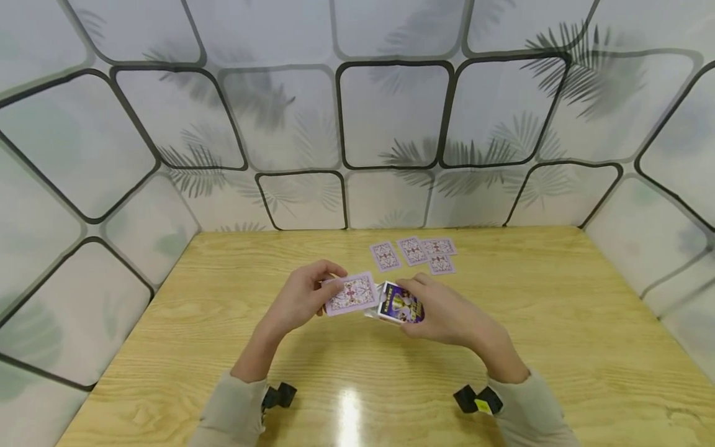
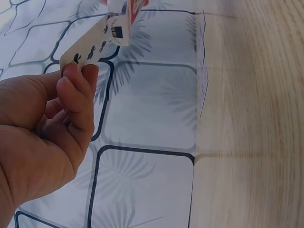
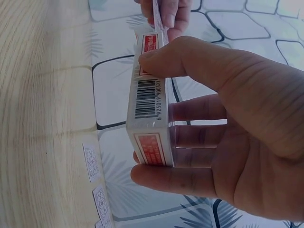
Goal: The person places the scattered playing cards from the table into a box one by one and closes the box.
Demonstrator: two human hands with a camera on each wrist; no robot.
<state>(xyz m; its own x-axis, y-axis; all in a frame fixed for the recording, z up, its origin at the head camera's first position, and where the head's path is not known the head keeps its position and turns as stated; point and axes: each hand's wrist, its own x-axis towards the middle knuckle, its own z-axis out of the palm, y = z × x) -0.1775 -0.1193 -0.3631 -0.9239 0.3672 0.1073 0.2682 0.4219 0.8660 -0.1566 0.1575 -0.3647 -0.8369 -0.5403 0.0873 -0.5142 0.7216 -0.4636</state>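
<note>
My left hand (image 1: pixel 306 297) pinches a playing card (image 1: pixel 353 294) between thumb and fingers, its patterned pink-and-white back facing up. In the left wrist view, the underside of the card (image 2: pixel 90 46) shows black pips. Whether a second card lies under it I cannot tell. My right hand (image 1: pixel 449 311) grips a card box (image 1: pixel 400 304) with a purple and yellow front. Its thumb presses one narrow side and the fingers wrap the other, as the right wrist view shows beside the barcode (image 3: pixel 146 99). Clear plastic film shows at the box's left end, close to the card's right edge.
Several playing cards (image 1: pixel 385 256) lie back up near the rear of the wooden table (image 1: pixel 223 347), some overlapping. A patterned cloth (image 1: pixel 396 118) rises behind the table and along both sides. Black straps (image 1: pixel 279 395) sit at the cuffs.
</note>
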